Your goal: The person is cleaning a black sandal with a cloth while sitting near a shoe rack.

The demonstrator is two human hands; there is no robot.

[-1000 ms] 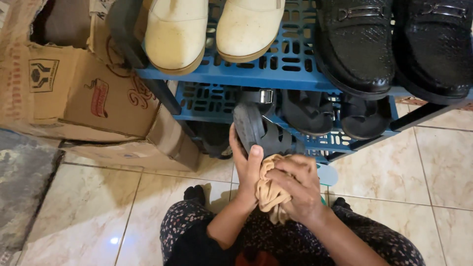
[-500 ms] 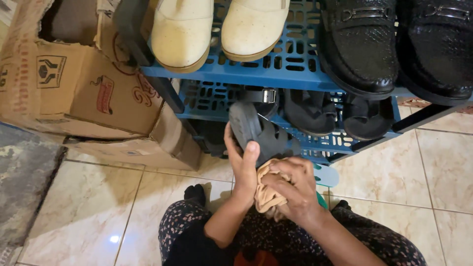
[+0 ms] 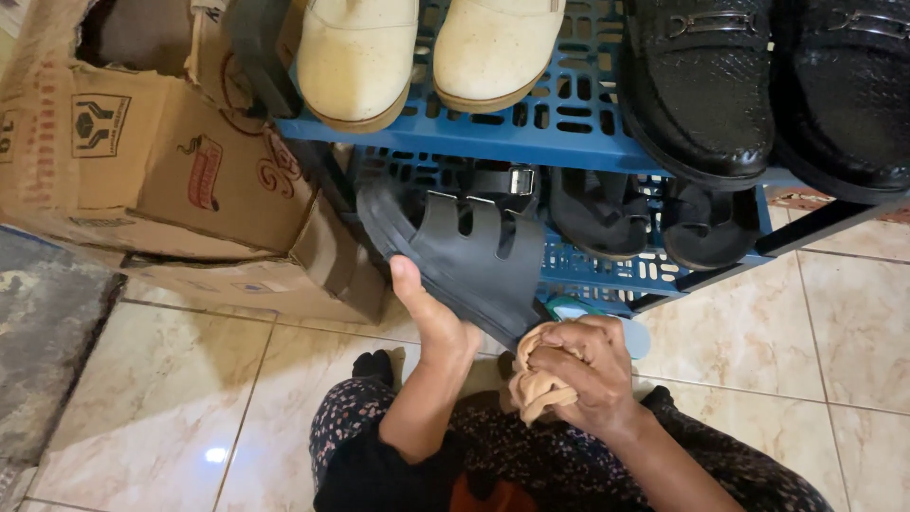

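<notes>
My left hand (image 3: 428, 311) holds a dark grey two-strap sandal (image 3: 460, 248) by its sole edge, straps facing up, in front of the lower shelf of a blue plastic shoe rack (image 3: 493, 137). My right hand (image 3: 580, 368) is closed on a crumpled tan cloth (image 3: 533, 379), pressed against the sandal's near end. My patterned trousers (image 3: 569, 465) fill the bottom of the view.
On the rack's top shelf stand a cream pair of shoes (image 3: 360, 57) and a black pair of loafers (image 3: 706, 85). Black sandals (image 3: 645, 220) lie on the lower shelf. A torn cardboard box (image 3: 142, 161) sits at the left, a dark mat (image 3: 47, 351) beside it, on a beige tiled floor (image 3: 787, 332).
My left hand has turned the sandal over and swung it leftward, so its straps now face up. My right hand with the cloth has slid to the sandal's near end.
</notes>
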